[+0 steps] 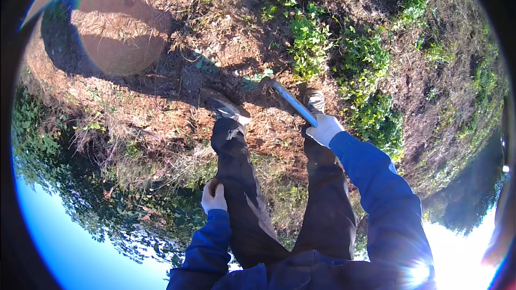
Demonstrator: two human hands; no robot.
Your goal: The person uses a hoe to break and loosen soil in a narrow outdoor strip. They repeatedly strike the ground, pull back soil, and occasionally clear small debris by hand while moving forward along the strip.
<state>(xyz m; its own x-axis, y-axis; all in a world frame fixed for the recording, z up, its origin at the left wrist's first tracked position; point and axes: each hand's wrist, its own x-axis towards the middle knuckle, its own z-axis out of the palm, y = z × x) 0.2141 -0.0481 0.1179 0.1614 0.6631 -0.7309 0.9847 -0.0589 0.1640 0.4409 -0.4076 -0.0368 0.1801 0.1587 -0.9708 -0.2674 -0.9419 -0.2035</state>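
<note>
My right hand (325,129), in a white knit glove, grips the end of a pale bluish handle (292,101) of a hand tool. The handle slants up and left to a dark end (267,82) close to the ground; the shape of that end is hard to make out in the shadow. My left hand (214,196), in a white glove with a brown patch, is beside my left thigh with its fingers curled; whether anything is in it cannot be told. My two shoes stand apart on reddish soil (268,123), the tool's dark end above and between them.
Leafy green plants (308,44) grow ahead and to the right of my right shoe (314,100). Dry grass and stems (189,165) cover the ground at the left and behind. Dark shadows lie across the soil at upper left. Bright sun glares at lower right.
</note>
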